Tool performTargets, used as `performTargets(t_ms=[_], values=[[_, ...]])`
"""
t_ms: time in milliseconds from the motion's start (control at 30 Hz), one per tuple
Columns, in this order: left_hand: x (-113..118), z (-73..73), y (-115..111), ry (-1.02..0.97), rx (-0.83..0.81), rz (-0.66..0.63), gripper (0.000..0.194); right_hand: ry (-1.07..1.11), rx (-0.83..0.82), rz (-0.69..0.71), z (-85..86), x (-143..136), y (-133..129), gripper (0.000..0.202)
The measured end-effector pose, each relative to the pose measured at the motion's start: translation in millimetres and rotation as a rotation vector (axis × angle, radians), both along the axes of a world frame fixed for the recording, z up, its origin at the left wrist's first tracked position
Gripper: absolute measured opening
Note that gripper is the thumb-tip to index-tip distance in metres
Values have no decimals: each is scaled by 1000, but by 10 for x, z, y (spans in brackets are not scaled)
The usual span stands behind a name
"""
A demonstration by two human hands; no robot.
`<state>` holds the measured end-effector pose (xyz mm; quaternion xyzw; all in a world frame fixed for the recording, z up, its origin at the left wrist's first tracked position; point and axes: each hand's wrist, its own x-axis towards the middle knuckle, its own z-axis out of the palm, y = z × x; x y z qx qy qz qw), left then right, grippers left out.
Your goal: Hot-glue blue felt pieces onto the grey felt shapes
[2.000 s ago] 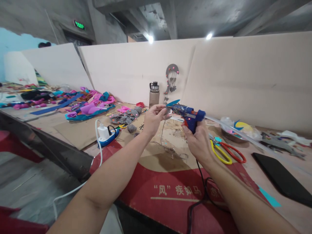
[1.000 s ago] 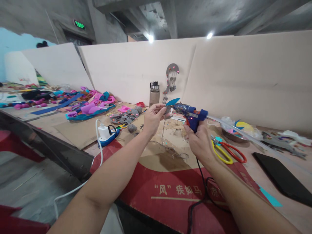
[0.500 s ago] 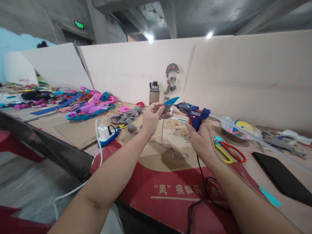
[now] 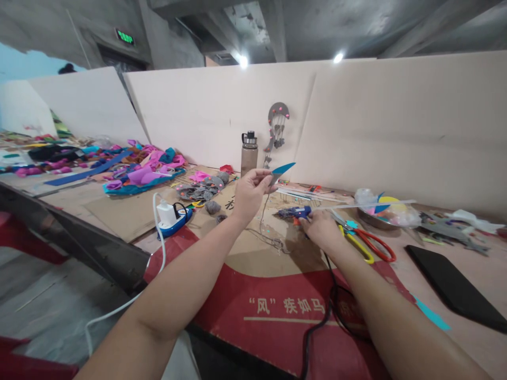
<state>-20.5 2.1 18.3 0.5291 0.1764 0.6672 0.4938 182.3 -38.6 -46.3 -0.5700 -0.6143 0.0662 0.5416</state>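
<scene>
My left hand is raised over the table, its thumb and fingers closed on a small felt piece. The blue pointed tip of this piece sticks out to the right, with grey at its base, and a grey string trails down below it. My right hand is closed around the handle of a blue hot glue gun low over the cardboard, nozzle to the left. A clear glue stick juts from its back. Close beside that hand lie scissors with red and yellow handles.
On the right are a black phone and a metal bowl of scraps. A bottle stands at the back by the board. Left lie a power strip, grey yarn balls and coloured felt. A black cord crosses the front.
My right hand has lowered the glue gun from beside the felt piece down to the table. My left hand has shifted slightly to the right, still holding the felt piece.
</scene>
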Motion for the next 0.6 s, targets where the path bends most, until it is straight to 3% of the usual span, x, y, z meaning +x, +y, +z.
performTargets(t_ms=[67, 100, 267, 333, 467, 600], values=[[26, -25, -32, 57, 66, 41, 19, -71, -22, -182, 123, -97, -78, 34], [38, -40, -50, 90, 102, 68, 18, -64, -46, -156, 196, -177, -122, 28], [90, -113, -134, 325, 271, 235, 13, 425, 21, 365, 430, -653, -298, 32], [104, -130, -156, 372, 292, 251, 14, 605, 11, 465, 451, -762, -334, 39], [142, -114, -203, 287, 209, 148, 14, 779, -80, 480, 497, -798, -390, 47], [192, -70, -267, 159, 14, -33, 15, 734, -53, 367, 546, -727, -409, 38]])
